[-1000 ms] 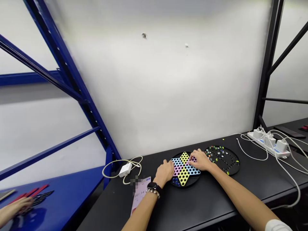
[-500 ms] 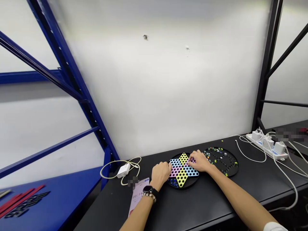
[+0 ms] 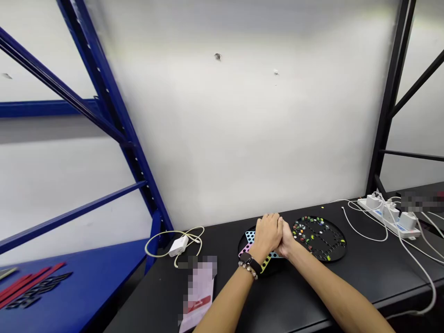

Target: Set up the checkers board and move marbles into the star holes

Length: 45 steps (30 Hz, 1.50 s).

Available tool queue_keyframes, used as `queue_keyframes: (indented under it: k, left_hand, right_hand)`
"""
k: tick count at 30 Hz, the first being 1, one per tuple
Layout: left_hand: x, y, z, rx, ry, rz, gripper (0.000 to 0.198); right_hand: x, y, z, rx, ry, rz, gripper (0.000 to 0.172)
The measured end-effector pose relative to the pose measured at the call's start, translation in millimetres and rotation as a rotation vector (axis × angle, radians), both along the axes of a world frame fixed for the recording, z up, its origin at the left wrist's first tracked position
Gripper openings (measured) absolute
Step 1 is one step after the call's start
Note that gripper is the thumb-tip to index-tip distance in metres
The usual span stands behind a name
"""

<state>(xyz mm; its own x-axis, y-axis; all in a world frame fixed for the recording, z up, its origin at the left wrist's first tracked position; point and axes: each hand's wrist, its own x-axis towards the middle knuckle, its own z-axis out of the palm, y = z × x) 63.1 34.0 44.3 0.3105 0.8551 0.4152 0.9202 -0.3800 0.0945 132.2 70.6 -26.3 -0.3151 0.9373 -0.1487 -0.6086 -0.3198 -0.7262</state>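
My left hand (image 3: 266, 235) and my right hand (image 3: 287, 238) are pressed together over a star-shaped Chinese checkers board (image 3: 266, 264). The left lies across the right, its fingers curled and its back towards me. Most of the right hand's fingers are hidden behind the left. Anything between the palms cannot be seen. Blue, pink and yellow parts of the holed board show around my hands, and it lies on a round black tray (image 3: 274, 273). A watch (image 3: 247, 260) and a beaded bracelet (image 3: 250, 271) are on my left wrist.
Beside my right hand, a second round black tray (image 3: 324, 247) holds several marbles and small pieces. A phone (image 3: 201, 296) lies left of my forearm, near a white charger (image 3: 178, 246) with a cable. A power strip (image 3: 395, 222) with plugs and trailing cables stands at right.
My hands were apart, the left at the board's left edge and the right at its upper right. Both have come together above the board, covering much of it.
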Motion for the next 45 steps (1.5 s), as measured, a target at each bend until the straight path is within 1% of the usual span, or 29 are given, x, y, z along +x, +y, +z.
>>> queue_keyframes:
  k: [2, 3, 5, 7, 9, 10, 11, 13, 15, 17, 19, 21, 23, 25, 26, 28, 30, 32, 33, 36, 38, 42, 45]
  left_hand:
    - [2.4, -0.6, -11.2, -0.01, 0.02, -0.04, 0.026]
    - [-0.2, -1.8, -14.6, -0.012, 0.009, -0.075, 0.026]
    - [-12.2, -5.8, -16.9, -0.011, -0.057, -0.103, 0.03]
    - [-32.7, -10.2, -16.2, -0.061, -0.114, -0.034, 0.037]
    - [-59.2, -14.0, -17.3, -0.272, -0.054, 0.06, 0.046]
    - [-73.1, -15.8, -19.4, -0.398, -0.006, 0.095, 0.054]
    - [-86.2, -17.6, -22.5, -0.494, 0.037, 0.072, 0.067]
    - [-107.3, -21.7, -30.1, -0.597, 0.052, 0.008, 0.09]
    - [-119.4, -25.5, -36.6, -0.625, 0.017, -0.005, 0.097]
    - [-124.8, -26.8, -39.4, -0.629, -0.005, 0.003, 0.097]
    - [-128.5, -23.9, -38.1, -0.632, -0.004, 0.002, 0.093]
    - [-134.3, -16.8, -34.3, -0.642, 0.001, -0.023, 0.088]
    - [-142.7, -7.1, -30.0, -0.647, -0.003, -0.074, 0.08]
    - [-152.1, 2.6, -26.8, -0.607, -0.012, -0.11, 0.075]
    - [-156.5, 6.7, -25.8, -0.569, -0.014, -0.097, 0.073]
    - [-163.5, 12.7, -25.5, -0.482, -0.007, -0.004, 0.064]
    - [-167.5, 15.9, -27.1, -0.415, 0.016, 0.098, 0.046]
    - [-168.2, 18.2, -30.1, -0.4, 0.051, 0.139, 0.035]
    - [-167.4, 19.8, -31.7, -0.408, 0.067, 0.135, 0.035]
    - [-161.2, 28.2, -34.5, -0.46, 0.096, 0.121, 0.046]
    - [-154.7, 36.5, -34.7, -0.478, 0.125, 0.142, 0.05]
    - [-138.6, 49.5, -37.3, -0.445, 0.18, 0.228, 0.042]
    - [-126.9, 51.1, -44.7, -0.406, 0.209, 0.289, 0.043]
  right_hand:
    - [7.6, 8.1, -1.9, 0.006, -0.033, -0.073, 0.036]
    - [13.7, 12.6, -1.5, 0.035, -0.105, -0.099, 0.034]
    - [30.1, 20.4, 1.8, 0.157, -0.383, -0.18, 0.037]
    - [51.6, 25.2, 6.1, 0.306, -0.723, -0.289, 0.041]
    - [76.5, 26.5, 8.2, 0.389, -0.947, -0.353, 0.043]
    - [89.2, 26.2, 7.6, 0.445, -1.165, -0.383, 0.044]
    - [101.4, 25.6, 5.9, 0.475, -1.384, -0.369, 0.043]
    - [122.1, 24.4, 0.2, 0.453, -1.732, -0.342, 0.036]
    - [134.9, 23.9, -5.6, 0.437, -1.917, -0.281, 0.028]
    - [138.1, 23.5, -8.2, 0.468, -2.026, -0.281, 0.025]
    - [132.4, 21.7, -6.5, 0.538, -2.064, -0.349, 0.026]
    - [119.6, 17.1, -2.1, 0.639, -1.981, -0.369, 0.028]
    - [101.9, 9.6, 2.1, 0.764, -1.814, -0.299, 0.028]
    - [82.2, -0.1, 4.3, 0.896, -1.66, -0.182, 0.03]
    - [72.7, -5.1, 4.6, 0.961, -1.61, -0.121, 0.031]
    - [56.3, -14.3, 4.3, 1.052, -1.577, -0.021, 0.03]
    - [45.4, -21.1, 4.3, 1.085, -1.604, 0.009, 0.027]
    - [40.7, -25.1, 4.9, 1.099, -1.639, -0.003, 0.026]
    - [40.1, -26.3, 5.3, 1.107, -1.651, -0.01, 0.025]
    - [41.8, -27.2, 5.8, 1.123, -1.661, -0.013, 0.025]
    - [43.0, -26.8, 5.1, 1.111, -1.656, -0.005, 0.027]
    - [43.2, -25.8, 2.3, 1.082, -1.653, 0.004, 0.028]
    - [43.1, -25.8, 0.7, 1.075, -1.651, 0.001, 0.027]
